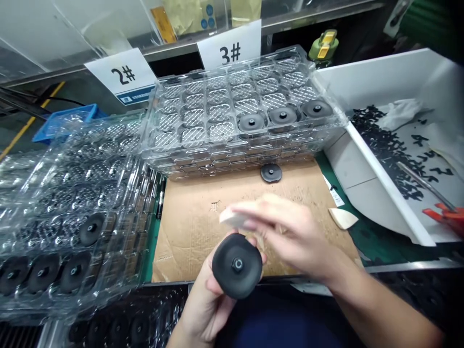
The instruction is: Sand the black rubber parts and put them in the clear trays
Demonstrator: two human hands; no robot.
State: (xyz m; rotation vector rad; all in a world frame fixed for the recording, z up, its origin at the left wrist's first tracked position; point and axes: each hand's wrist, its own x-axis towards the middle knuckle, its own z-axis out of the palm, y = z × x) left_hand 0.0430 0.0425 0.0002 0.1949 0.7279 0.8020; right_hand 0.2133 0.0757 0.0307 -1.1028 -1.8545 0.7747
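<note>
Held in my left hand is a black rounded-square dish-shaped part, its concave face and small central hub turned up toward me. The fingers wrap round it from beneath. Just above it, my right hand pinches a white flat pad; motion blurs this hand, and the pad appears apart from the dish. A similar black part lies on the cardboard sheet, close to the stacked clear trays. To the right of my right hand rests a pointed cream-coloured piece.
Clear plastic trays are stacked at the back, with black parts in some front pockets. More clear trays stand on the left, several pockets filled. A white bin on the right contains small black pieces and a red-handled tool. A green-lidded bottle stands behind.
</note>
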